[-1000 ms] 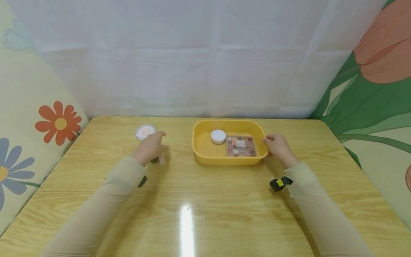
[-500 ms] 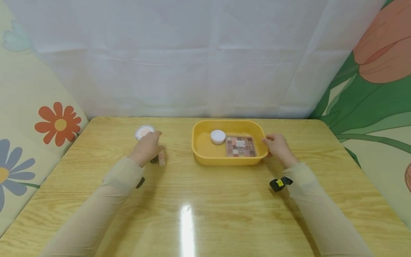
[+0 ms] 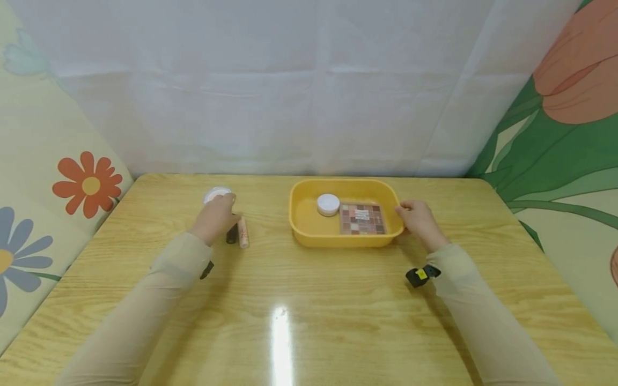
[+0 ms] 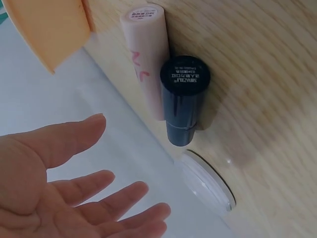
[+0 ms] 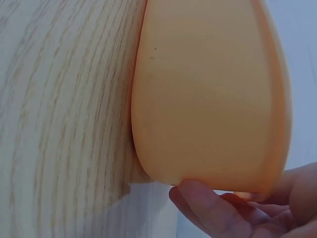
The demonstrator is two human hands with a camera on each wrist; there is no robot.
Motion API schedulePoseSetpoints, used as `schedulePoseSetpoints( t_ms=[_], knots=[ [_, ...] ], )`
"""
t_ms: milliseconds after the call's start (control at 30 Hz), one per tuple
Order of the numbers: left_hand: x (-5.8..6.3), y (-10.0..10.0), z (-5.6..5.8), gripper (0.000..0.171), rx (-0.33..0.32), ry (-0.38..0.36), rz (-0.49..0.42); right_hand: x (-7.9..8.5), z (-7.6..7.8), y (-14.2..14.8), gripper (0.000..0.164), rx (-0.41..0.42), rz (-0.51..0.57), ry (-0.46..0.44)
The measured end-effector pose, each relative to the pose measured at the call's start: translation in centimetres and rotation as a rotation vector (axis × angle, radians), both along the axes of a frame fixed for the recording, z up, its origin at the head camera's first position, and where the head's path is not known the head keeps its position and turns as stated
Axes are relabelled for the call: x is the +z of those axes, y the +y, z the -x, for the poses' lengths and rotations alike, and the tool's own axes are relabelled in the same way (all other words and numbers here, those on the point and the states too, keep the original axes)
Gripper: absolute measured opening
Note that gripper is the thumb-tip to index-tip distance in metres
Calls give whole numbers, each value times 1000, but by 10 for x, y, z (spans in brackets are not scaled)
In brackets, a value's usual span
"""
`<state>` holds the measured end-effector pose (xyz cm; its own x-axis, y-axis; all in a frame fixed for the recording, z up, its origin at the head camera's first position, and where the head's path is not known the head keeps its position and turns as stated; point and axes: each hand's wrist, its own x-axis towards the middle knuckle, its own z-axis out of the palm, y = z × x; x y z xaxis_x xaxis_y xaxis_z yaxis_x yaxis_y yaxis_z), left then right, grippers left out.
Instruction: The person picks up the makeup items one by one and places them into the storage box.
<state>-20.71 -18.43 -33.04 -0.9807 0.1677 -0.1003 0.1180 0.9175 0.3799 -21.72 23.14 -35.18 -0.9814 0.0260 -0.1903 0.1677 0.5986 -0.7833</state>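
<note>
My left hand (image 3: 214,219) hovers at the left of the table, fingers spread and holding nothing in the left wrist view. It partly covers a round, flat compact (image 3: 215,193) in the head view. Just right of the hand lie a black lipstick tube (image 4: 184,94) and a pale pink tube (image 4: 144,52) with red lettering, side by side. At the other side, my right hand (image 3: 421,221) grips the right end of a yellow plastic basin (image 3: 345,242), thumb and fingers at its rim. Inside the basin are a round white-lidded jar (image 3: 328,203) and an eyeshadow palette (image 3: 362,220).
The wooden table (image 3: 309,300) ends at the back against a white cloth (image 3: 309,96). Flower-patterned panels stand on both sides. A bright light reflection lies on the tabletop in front. Each wrist bears a small black camera.
My left hand has shifted left, uncovering more of the black and pink tubes and covering more of the compact. My right hand and the basin have stayed put.
</note>
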Motion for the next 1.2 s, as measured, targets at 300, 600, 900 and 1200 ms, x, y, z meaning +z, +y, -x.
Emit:
schedulePoseSetpoints(
  t_ms=[300,600,900,1200],
  knots=[
    [-3,-6,2,55,30,8,-8,1,1,0,43,-10,7,1],
    [-10,-15,8,54,68,11,6,1,1,0,42,-6,10,-1],
    [-11,-19,14,60,90,18,-13,2,0,-1,42,-9,19,14],
    [-16,-24,20,59,98,33,-42,2,1,-1,43,-7,15,15]
  ],
)
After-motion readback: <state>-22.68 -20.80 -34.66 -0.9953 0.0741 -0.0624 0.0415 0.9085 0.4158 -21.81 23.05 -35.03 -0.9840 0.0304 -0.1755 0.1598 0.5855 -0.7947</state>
